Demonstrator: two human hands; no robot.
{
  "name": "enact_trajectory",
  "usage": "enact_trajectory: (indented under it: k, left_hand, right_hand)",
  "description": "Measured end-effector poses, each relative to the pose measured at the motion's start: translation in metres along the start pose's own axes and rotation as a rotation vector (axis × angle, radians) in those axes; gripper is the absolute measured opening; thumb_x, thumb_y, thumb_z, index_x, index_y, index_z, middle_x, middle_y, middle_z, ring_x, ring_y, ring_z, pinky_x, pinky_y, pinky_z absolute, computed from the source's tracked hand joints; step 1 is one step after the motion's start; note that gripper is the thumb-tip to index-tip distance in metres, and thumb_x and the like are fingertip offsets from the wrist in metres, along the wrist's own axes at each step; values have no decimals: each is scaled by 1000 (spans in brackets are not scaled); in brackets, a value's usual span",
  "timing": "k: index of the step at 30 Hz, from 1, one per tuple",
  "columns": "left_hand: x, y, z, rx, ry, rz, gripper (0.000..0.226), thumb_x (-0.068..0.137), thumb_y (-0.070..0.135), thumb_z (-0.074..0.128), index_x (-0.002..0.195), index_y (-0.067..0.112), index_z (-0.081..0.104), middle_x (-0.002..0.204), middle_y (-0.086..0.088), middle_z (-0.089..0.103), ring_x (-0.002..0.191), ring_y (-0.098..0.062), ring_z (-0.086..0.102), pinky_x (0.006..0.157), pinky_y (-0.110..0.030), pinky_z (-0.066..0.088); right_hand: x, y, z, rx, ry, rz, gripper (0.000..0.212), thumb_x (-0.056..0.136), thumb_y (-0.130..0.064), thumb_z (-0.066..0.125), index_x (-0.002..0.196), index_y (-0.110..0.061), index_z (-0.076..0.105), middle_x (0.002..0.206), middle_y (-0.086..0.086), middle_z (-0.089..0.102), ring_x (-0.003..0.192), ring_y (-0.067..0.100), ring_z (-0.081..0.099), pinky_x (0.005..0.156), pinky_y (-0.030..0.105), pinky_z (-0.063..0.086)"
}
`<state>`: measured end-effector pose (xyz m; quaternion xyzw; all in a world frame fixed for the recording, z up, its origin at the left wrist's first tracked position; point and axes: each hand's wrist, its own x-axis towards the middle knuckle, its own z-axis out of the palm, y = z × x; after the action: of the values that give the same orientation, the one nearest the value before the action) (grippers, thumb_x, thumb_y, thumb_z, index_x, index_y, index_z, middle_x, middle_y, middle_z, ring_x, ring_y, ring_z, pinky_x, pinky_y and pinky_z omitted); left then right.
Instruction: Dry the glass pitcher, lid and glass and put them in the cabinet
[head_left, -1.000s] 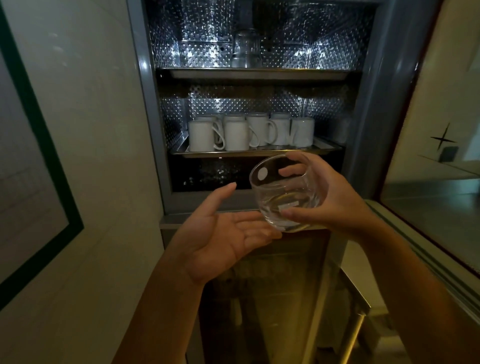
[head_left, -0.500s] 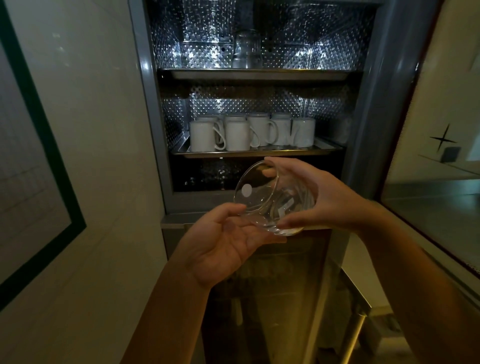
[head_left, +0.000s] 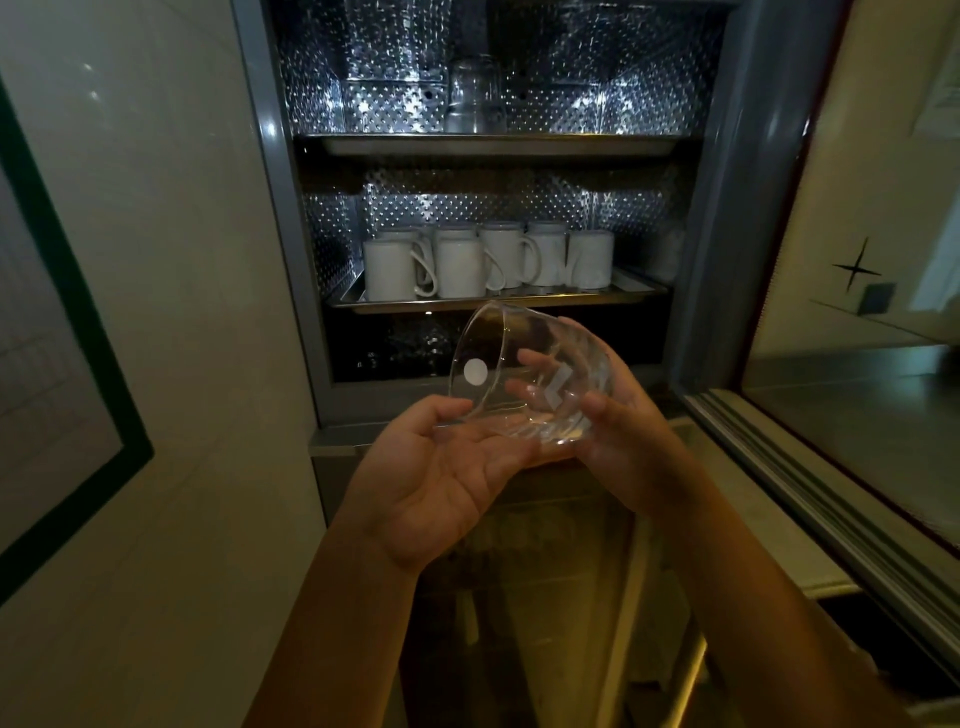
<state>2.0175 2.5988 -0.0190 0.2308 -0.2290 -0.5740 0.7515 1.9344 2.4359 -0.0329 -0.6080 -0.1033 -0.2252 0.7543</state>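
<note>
Since the earlier frames the left hand (head_left: 441, 478) has come up under the glass (head_left: 524, 374), and the glass has tipped so its mouth faces left.

Far left: one green-framed panel (head_left: 72, 415) on the wall, not involved.

Left hand: palm up, fingers spread and relaxed, with the lower rim of the glass resting on them. Judged purpose: a cradle that takes the weight while the glass is turned or the grip is changed.

Glass: one, clear, on its side in front of the cabinet (head_left: 270, 208), just below the mug shelf and not yet inside. One white round spot (head_left: 475, 371) on its wall; sticker or reflection, cannot tell. No cloth in view, so drying is judged done.

Cabinet interior: perforated steel, two tray shelves visible.
- Top tray (head_left: 493, 145): one clear glass vessel (head_left: 472, 93), likely the pitcher, already stored. A lid cannot be made out.
- Lower tray (head_left: 639, 291): white mugs (head_left: 460, 267), five countable across the front, more rims behind, total unresolved.

Right hand (head_left: 623, 447): fingers curled round the base end of the glass, some showing through its wall. This hand carries the actual hold.

Far right: one glazed door (head_left: 883, 415), swung open.
</note>
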Motion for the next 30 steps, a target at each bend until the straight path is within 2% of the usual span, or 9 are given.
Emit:
enact_trajectory:
  k: [3, 7, 12, 15, 18, 22, 24, 27, 30]
  left_hand:
    - [0, -1, -1, -33, -34, -13, 65, 79, 15, 44, 137, -9, 31, 133, -39, 41, 123, -47, 44, 81, -42, 56]
    - [-1, -4, -1, -22, -89, -30, 59, 87, 20, 37, 138, -9, 28, 134, -40, 38, 125, -49, 42, 100, -51, 40]
    - [-4, -5, -3, -50, -52, -31, 62, 91, 31, 42, 134, -11, 31, 131, -42, 41, 120, -50, 46, 100, -55, 35]
    - [-6, -4, -1, -20, 76, -38, 70, 94, 39, 40, 133, -18, 28, 125, -46, 42, 113, -54, 49, 91, -52, 44]
    - [-8, -2, 2, -8, 149, -30, 71, 91, 37, 42, 130, -21, 29, 123, -47, 43, 110, -56, 50, 84, -52, 47]
    - [-8, -4, 7, 33, 176, -30, 69, 80, 30, 49, 122, -23, 34, 122, -48, 44, 107, -56, 51, 81, -51, 49]
    - [-7, -6, 8, 53, 185, -30, 69, 79, 30, 50, 121, -22, 35, 122, -47, 44, 106, -56, 52, 79, -50, 51]
    - [-4, -9, 4, 72, 182, -35, 75, 82, 34, 53, 131, -17, 31, 125, -43, 45, 112, -53, 51, 87, -54, 47]
    - [-1, -12, -1, 142, 131, -48, 68, 84, 39, 54, 134, -5, 39, 127, -32, 52, 116, -44, 53, 100, -56, 37]
  right_hand:
    - [-1, 1, 4, 3, 32, -2, 106, 52, -38, 88, 140, -17, 31, 129, 12, 55, 114, 33, 57, 78, 41, 54]
    - [-4, -3, 7, -54, 115, -14, 108, 49, -43, 87, 138, -13, 35, 119, 10, 63, 107, 32, 62, 75, 37, 54]
    - [-7, -12, 5, -212, 161, -15, 104, 48, -49, 85, 136, -20, 39, 112, 4, 67, 101, 29, 65, 76, 33, 54]
    - [-10, -23, -2, -364, 160, 1, 96, 52, -42, 79, 136, -31, 35, 110, -4, 68, 99, 22, 66, 78, 30, 54]
    - [-12, -34, -8, -470, 165, -1, 81, 55, -45, 70, 128, -45, 34, 109, -3, 68, 97, 18, 67, 82, 30, 52]
    - [-15, -48, -14, -620, 164, 2, 86, 52, -51, 67, 129, -47, 30, 108, -5, 67, 97, 6, 65, 74, 17, 52]
    - [-15, -54, -14, -677, 147, 9, 87, 52, -51, 68, 130, -46, 30, 109, -5, 67, 97, 5, 64, 73, 17, 52]
    - [-15, -61, -10, -740, 87, 28, 86, 51, -51, 69, 128, -49, 31, 112, -6, 64, 96, 4, 64, 74, 17, 52]
    - [-14, -65, -1, -791, 27, 46, 79, 48, -53, 71, 119, -59, 36, 120, -10, 59, 103, 5, 61, 84, 25, 51]
